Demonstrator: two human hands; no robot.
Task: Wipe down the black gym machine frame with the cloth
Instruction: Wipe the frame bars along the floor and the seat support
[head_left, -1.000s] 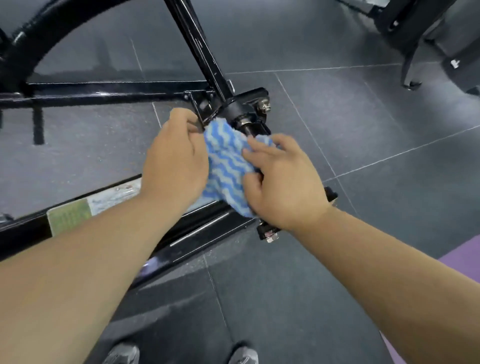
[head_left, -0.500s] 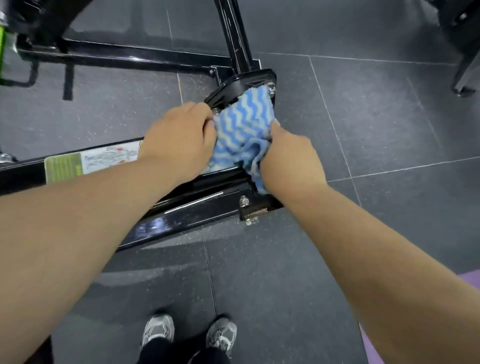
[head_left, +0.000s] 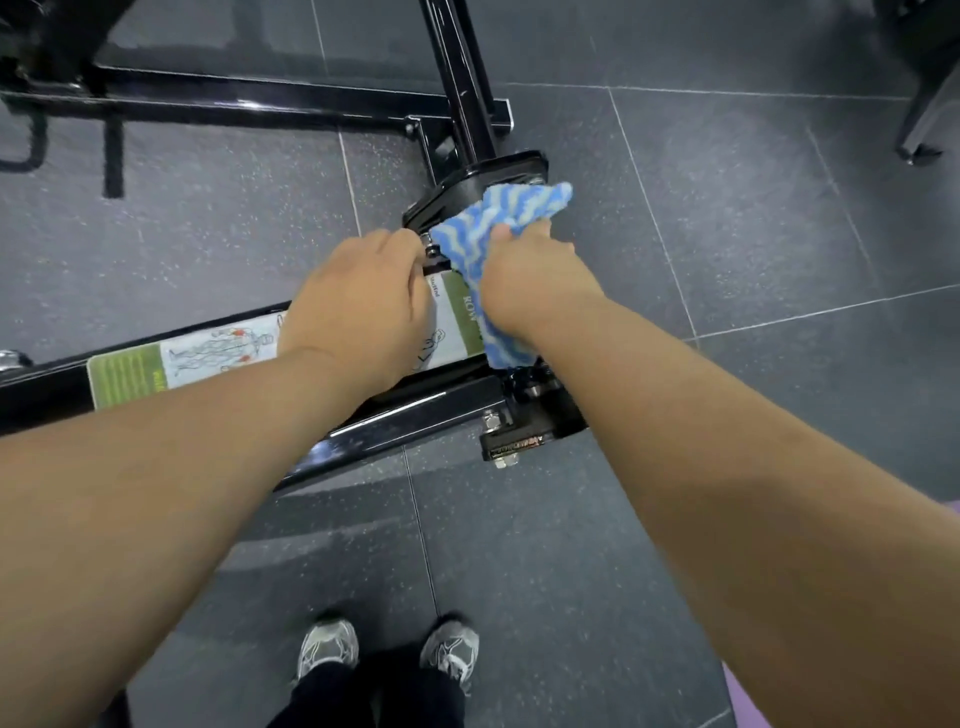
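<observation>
The left hand (head_left: 358, 306) let go and rests loose on the frame (head_left: 415, 415). Only the right hand (head_left: 530, 280) grips the cloth (head_left: 498, 218), ready to wipe.

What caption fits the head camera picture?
Right hand grips a blue cloth against the black frame, left hand beside.

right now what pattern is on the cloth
The cloth has blue and white wavy stripes; head view.
</observation>
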